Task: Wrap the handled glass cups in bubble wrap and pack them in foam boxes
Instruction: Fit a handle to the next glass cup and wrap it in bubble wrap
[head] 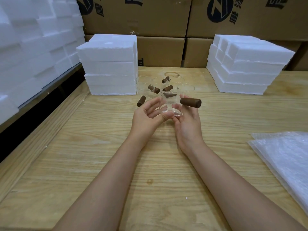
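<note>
A wall of brown printed cardboard boxes (160,52) closes off the back, and a long pale wooden bench (100,155) runs out from it toward me. A loose heap of white foam pieces (33,47) banks up along the left edge. On the bench itself stand two stacks of white foam boxes, one at the back left (110,70) and one at the back right (241,67), well apart. A pile of clear bubble wrap sheets (286,155) lies near the right edge. Between the foam stacks sits a cluster of empty glass cups with brown handles (154,89), handles pointing every way. Just in front of them, lifted off the wood, is one clear glass cup (170,104) – its brown cylindrical handle (190,102) sticks out to the right. The left hand (146,114) cups its side and base with curled fingers and thumb; the right hand (185,117) grips it from below, fingers behind the glass.
</note>
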Demonstrator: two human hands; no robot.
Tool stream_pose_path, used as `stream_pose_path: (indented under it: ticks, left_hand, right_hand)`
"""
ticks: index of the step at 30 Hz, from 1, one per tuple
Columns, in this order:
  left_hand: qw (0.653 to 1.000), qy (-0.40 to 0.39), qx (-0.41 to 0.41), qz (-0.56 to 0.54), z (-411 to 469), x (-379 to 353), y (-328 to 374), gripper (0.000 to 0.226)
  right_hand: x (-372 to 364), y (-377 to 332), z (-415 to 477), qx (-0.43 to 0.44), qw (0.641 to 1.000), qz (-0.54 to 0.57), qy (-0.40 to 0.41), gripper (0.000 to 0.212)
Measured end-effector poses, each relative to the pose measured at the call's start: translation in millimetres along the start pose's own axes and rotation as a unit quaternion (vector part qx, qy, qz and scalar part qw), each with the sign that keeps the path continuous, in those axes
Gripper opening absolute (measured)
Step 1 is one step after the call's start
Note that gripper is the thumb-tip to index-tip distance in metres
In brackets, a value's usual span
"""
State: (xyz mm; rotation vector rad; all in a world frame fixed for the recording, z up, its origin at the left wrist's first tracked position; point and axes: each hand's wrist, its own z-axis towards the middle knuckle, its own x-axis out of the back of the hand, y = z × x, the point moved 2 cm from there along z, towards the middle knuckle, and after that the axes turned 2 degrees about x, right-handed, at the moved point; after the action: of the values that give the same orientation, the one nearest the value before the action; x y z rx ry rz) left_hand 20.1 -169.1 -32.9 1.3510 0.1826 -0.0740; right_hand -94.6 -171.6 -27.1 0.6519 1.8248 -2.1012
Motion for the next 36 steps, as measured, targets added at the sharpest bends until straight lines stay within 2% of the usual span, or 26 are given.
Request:
stream_pose_path:
  ticks: [5, 9, 11, 13, 15, 16, 19, 23, 25, 31, 36]
  left_hand:
    - [0.999, -0.040, 0.021, -0.027, -0.4, -2.2, -0.2, 0.078]
    - [0.999, -0.048, 0.006, -0.014, -3.2, -4.4, 2.1, 0.047]
    - [0.999, -0.040, -0.002, -0.026, -3.8, -3.8, 3.2, 0.040]
    - [0.999, -0.019, 0.003, -0.031, -3.5, -2.7, 4.8, 0.046]
    - [1.000, 0.001, 0.012, -0.025, -3.5, -2.6, 7.0, 0.054]
    - [1.000, 0.006, 0.017, -0.025, -3.6, -2.5, 7.7, 0.051]
    - [0.999, 0.015, 0.027, -0.026, -2.9, -1.6, 8.1, 0.031]
    - [0.999, -0.011, 0.038, -0.006, -3.8, -2.5, 8.2, 0.023]
    - [0.999, -0.024, 0.037, 0.001, -5.5, -3.7, 9.1, 0.023]
    - [0.998, -0.064, 0.018, 0.015, -10.5, -7.9, 8.9, 0.029]
    - [0.993, -0.103, -0.008, 0.053, -10.7, -9.0, 8.8, 0.059]
  right_hand:
    - [-3.6, -1.1, -1.0, -0.021, 0.999, 0.037, -0.018, 0.021]
    - [-5.3, 0.8, -2.0, -0.025, 0.999, -0.018, -0.040, 0.024]
    - [-5.1, 0.9, -1.6, -0.017, 0.998, -0.057, -0.034, 0.023]
    - [-2.2, -0.5, -1.1, 0.012, 0.994, -0.112, -0.001, 0.022]
    - [4.4, -4.6, -0.8, 0.072, 0.985, -0.146, 0.053, 0.026]
    - [7.6, -8.0, -1.2, 0.111, 0.980, -0.152, 0.067, 0.027]
    - [11.5, -17.8, -4.8, 0.204, 0.966, -0.153, 0.048, 0.028]
    - [8.2, -18.4, -8.0, 0.255, 0.933, -0.253, 0.005, 0.019]
    - [9.9, -16.2, -5.8, 0.266, 0.922, -0.280, 0.015, 0.026]
    - [13.2, -15.3, 3.7, 0.204, 0.948, -0.223, 0.098, 0.031]
    - [16.7, -14.5, 9.5, 0.104, 0.977, -0.120, 0.141, 0.035]
